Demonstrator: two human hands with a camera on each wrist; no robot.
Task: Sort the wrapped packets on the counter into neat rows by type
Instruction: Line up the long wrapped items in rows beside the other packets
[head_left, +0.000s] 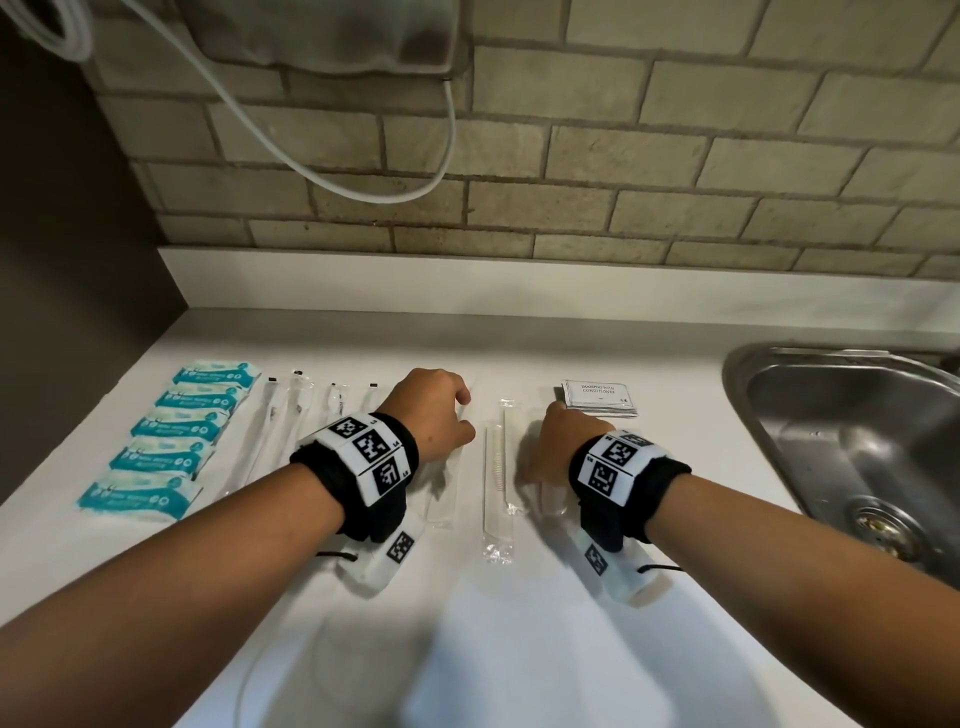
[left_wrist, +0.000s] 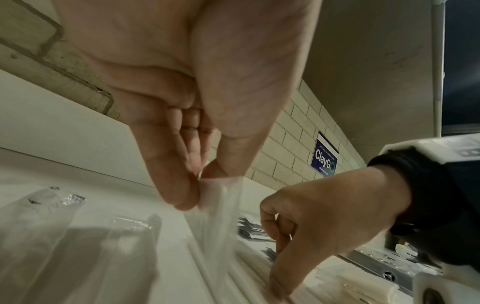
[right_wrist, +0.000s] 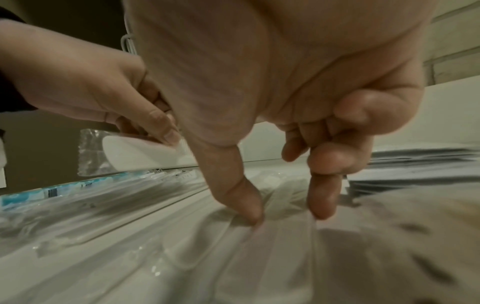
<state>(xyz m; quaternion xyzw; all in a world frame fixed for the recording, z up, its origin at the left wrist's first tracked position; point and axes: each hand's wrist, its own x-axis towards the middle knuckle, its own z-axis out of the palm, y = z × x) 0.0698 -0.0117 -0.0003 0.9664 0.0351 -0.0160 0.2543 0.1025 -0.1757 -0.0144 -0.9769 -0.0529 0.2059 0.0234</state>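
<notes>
On the white counter (head_left: 623, 353), my left hand (head_left: 465, 421) pinches the top of a clear-wrapped white comb packet (head_left: 445, 488) between thumb and forefinger (left_wrist: 179, 185); the packet's upper end is lifted (right_wrist: 135, 150). Beside it a second comb packet (head_left: 498, 467) lies flat and untouched. My right hand (head_left: 558, 436) has its thumb (right_wrist: 246, 205) and forefinger (right_wrist: 322, 199) set on the two edges of a third clear comb packet (head_left: 550, 499), gripping it against the counter; my wrist hides most of it.
Several teal packets (head_left: 166, 431) lie in a column at the left, with clear-wrapped toothbrushes (head_left: 280, 415) next to them. A stack of white shampoo sachets (head_left: 597, 397) sits just beyond my right hand. A steel sink (head_left: 857, 441) is at the right; a white cable (head_left: 363, 171) hangs on the brick wall.
</notes>
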